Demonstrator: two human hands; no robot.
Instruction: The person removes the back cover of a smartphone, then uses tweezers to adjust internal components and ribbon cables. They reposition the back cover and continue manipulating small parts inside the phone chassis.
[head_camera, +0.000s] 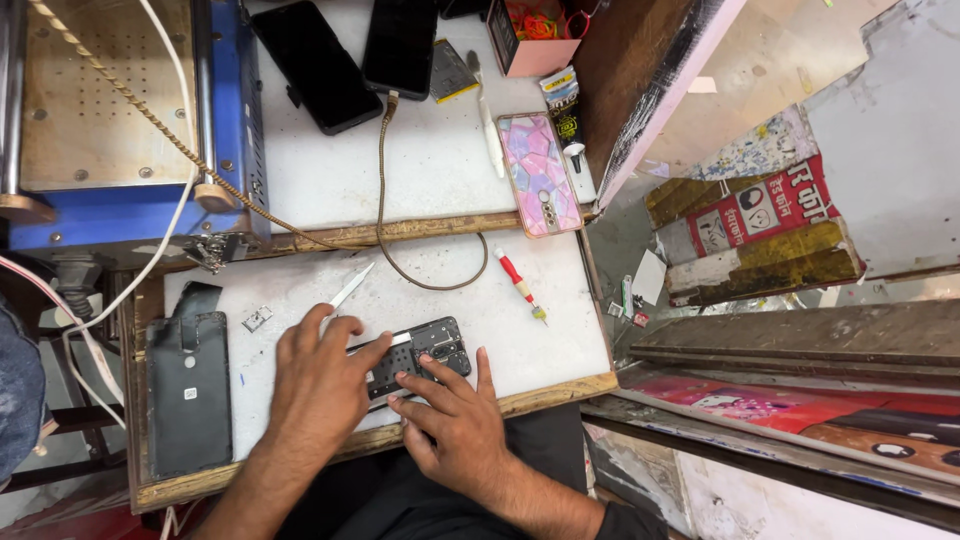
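An opened black phone (425, 352) with its insides showing lies on the white work mat (450, 300). My left hand (320, 385) is closed around a slim white pointed tool (350, 290). One end of the tool sticks out above the fingers, and the index finger reaches onto the phone. My right hand (450, 420) presses its fingertips on the phone's near edge and holds it down. The phone's left part is hidden under my left hand.
A black back cover (190, 390) and a small metal part (257, 318) lie at the left. A red-handled screwdriver (520, 285) and a cable (385, 200) lie beyond the phone. Farther back are a pink patterned phone case (540, 170), two black phones (315, 65) and a blue machine (110, 120).
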